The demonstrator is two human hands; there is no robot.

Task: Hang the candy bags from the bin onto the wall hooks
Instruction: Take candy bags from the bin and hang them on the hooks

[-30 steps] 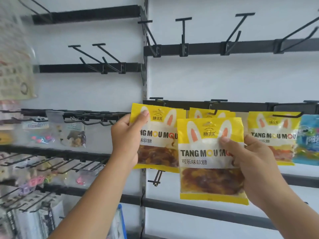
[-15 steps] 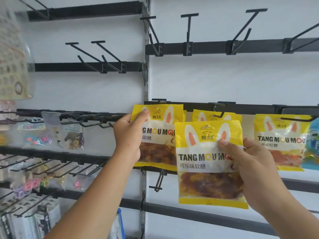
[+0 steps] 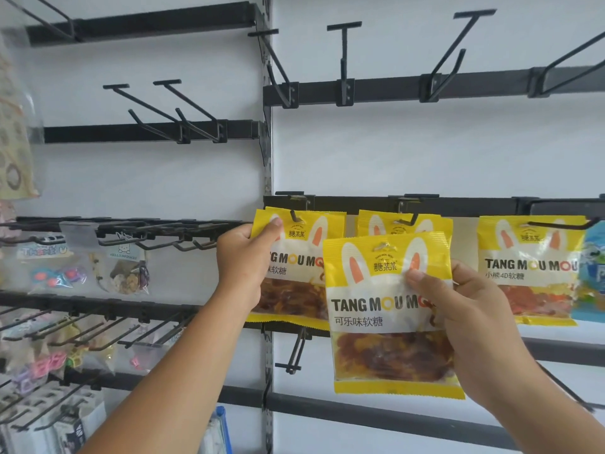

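left grip [image 3: 244, 257] pinches the top left corner of a yellow candy bag [image 3: 301, 267], thumb on the front, fingers behind. we see the tip of the left hook [image 3: 294, 216] in front of that bag's top edge; can't tell if it sits fully through the hole. right grip [image 3: 471, 319] holds a second candy bag [image 3: 386, 309] by its right side, thumb on the front, fingers curled behind. this bag is upright, off any hook, and overlaps the first bag's right edge. just behind its top we note a hung bag [image 3: 425, 226] on the middle hook [image 3: 407, 219]. further right another yellow bag [image 3: 530, 270] hangs from the right hook [image 3: 556, 224], with a blue bag [image 3: 592, 273] beside it at the frame edge. all three hooks sit on one black rail [image 3: 474, 206]. above, bare hooks [image 3: 343, 60] on a higher rail. to the left, small trinket packets [image 3: 124, 270] hang on other hooks.
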